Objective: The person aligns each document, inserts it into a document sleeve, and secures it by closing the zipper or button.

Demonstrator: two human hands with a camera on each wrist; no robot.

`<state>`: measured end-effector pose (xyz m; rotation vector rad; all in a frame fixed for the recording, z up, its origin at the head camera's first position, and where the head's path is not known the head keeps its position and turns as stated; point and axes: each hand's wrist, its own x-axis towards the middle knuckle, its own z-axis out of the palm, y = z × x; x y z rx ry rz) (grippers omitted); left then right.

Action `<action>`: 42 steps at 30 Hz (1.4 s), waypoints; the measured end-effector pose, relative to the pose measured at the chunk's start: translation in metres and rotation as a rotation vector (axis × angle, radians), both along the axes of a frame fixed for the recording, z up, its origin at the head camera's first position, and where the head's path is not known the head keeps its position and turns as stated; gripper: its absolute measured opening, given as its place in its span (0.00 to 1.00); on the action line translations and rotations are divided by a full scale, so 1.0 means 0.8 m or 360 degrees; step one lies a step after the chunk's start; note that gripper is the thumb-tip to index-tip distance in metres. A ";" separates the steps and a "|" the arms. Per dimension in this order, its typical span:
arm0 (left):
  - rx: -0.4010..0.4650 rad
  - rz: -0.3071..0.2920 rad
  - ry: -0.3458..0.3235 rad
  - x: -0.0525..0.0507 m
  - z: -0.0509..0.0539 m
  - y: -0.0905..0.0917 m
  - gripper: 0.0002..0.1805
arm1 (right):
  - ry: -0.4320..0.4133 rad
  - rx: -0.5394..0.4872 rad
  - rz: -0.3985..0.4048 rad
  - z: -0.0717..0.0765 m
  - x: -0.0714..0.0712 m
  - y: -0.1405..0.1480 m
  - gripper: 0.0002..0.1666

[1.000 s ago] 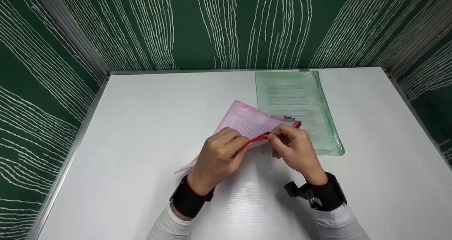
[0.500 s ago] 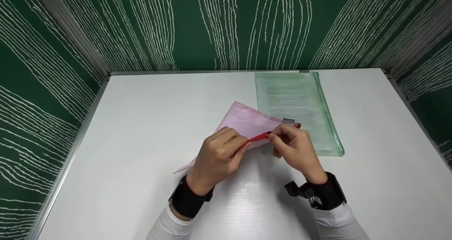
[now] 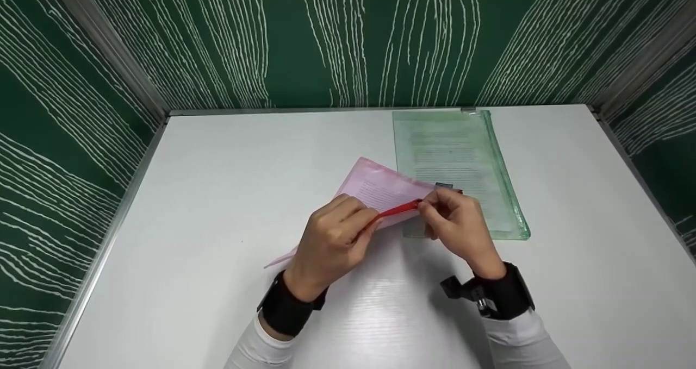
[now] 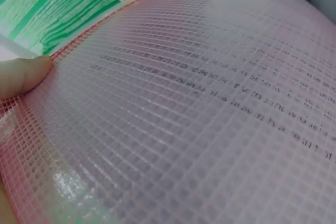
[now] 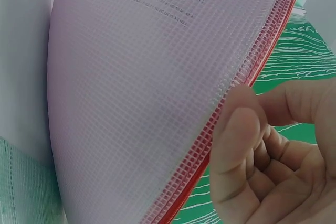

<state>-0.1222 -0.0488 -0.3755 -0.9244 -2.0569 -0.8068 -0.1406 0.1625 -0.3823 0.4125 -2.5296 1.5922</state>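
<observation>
A pink mesh zipper pouch [image 3: 380, 188] with a printed sheet inside is held tilted above the table in the head view. My left hand [image 3: 331, 244] grips its red zipper edge [image 3: 399, 210], with the thumb [image 4: 26, 74] on the mesh in the left wrist view. Farther right along that edge, my right hand [image 3: 459, 222] pinches the zipper between thumb and forefinger. A small dark bit shows at those fingertips, but the zipper slider itself is mostly hidden. The right wrist view shows the mesh pouch [image 5: 142, 77] bowed, its red edge running diagonally past the right fingers [image 5: 239, 129].
A green mesh zipper pouch [image 3: 451, 151] with a printed sheet lies flat at the back right of the white table [image 3: 261, 168], partly under the pink one. Green panels [image 3: 293, 43] with white wavy lines stand around the table's back and sides.
My right hand has moved slightly right and up along the red zipper, and more red edge shows between the hands. My left hand has shifted slightly left, still gripping the pouch.
</observation>
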 end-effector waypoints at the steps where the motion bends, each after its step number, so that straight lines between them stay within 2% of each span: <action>1: -0.0002 0.0002 -0.0002 0.000 0.000 0.000 0.04 | 0.0003 0.0003 -0.0001 -0.001 0.000 0.000 0.06; 12: 0.0047 0.0021 0.0080 0.000 0.002 -0.003 0.03 | -0.0021 -0.0030 -0.0015 -0.005 -0.006 0.005 0.07; 19: 0.0049 0.0016 0.0078 0.001 0.003 -0.003 0.04 | -0.0012 -0.0019 -0.0020 -0.006 -0.007 0.006 0.07; 21: 0.0050 0.0013 0.0074 0.001 0.003 -0.003 0.04 | 0.0003 -0.0022 -0.0027 -0.010 -0.008 0.006 0.07; 29: 0.0051 0.0046 0.0078 0.000 0.005 -0.006 0.04 | 0.0050 -0.0001 -0.0071 -0.044 -0.027 0.019 0.07; 34: 0.0063 0.0062 0.0088 0.000 0.006 -0.007 0.04 | 0.0115 0.0043 -0.0124 -0.048 -0.031 0.022 0.05; 42: 0.0056 0.0059 0.0100 0.000 0.006 -0.006 0.05 | 0.0059 0.0099 -0.0138 -0.047 -0.030 0.023 0.05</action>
